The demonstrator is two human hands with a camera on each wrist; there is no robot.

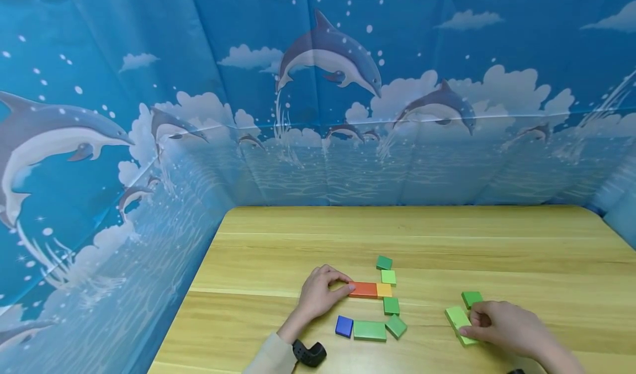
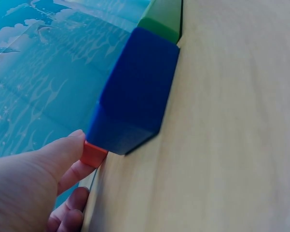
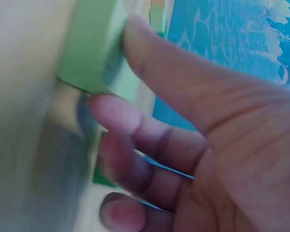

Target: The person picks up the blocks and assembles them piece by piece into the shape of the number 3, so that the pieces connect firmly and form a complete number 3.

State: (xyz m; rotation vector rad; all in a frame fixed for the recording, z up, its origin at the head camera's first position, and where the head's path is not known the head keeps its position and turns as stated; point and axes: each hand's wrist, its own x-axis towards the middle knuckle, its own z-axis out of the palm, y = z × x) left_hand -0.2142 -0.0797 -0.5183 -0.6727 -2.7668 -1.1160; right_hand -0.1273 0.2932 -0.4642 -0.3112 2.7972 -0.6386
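My left hand [image 1: 319, 292] pinches the left end of a long red-orange block [image 1: 363, 290], which lies on the table against a small yellow-orange block [image 1: 384, 290]. In the left wrist view a blue block [image 2: 135, 92] stands large in front, partly covering the red-orange one. To the right, my right hand [image 1: 512, 327] pinches a long light green block [image 1: 455, 319] between thumb and index finger, the block slanting toward me. The other fingers of that hand are curled. A dark green block [image 1: 471, 299] sits just beyond it, close to the fingers.
Green squares [image 1: 391, 306] run in a column above and below the yellow-orange block. At the near side, a tilted green square [image 1: 396, 326] adjoins a long green block [image 1: 370, 331]. A blue sheet with dolphins [image 1: 328, 59] hangs behind the wooden table [image 1: 278, 236].
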